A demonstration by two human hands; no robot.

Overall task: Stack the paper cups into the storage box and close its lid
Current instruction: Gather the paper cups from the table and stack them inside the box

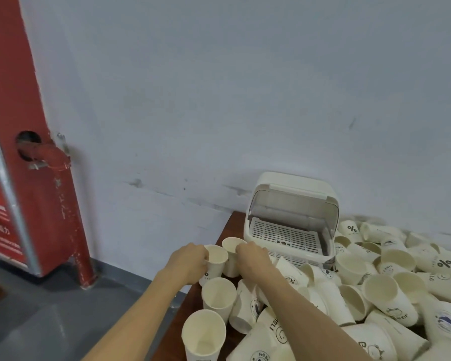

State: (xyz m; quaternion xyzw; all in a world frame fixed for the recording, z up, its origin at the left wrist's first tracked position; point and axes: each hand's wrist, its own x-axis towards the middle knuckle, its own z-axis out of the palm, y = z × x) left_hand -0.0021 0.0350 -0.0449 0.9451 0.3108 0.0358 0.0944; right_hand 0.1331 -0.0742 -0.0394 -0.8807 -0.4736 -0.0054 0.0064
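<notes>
You hold two paper cups, and they stand side by side at the left front of the table, just in front of the storage box. Your left hand (186, 263) grips the left cup (215, 263) near its rim, with your fingers curled round it. Your right hand (253, 257) grips the right cup (232, 256) the same way. These cups are light and thin. They look easy to squash, so I think you should hold each one softly by its side, just under the rim. One should slide into the other with no hard push. The white storage box (289, 230) sits against the wall with its lid (294, 188) flipped up, and its slotted tray (284, 234) has no cups on it yet. A big heap of loose cups (375, 287) lies on the dark table (232, 220) to your right, many on their sides. A red post (34, 126) stands far to the left.
</notes>
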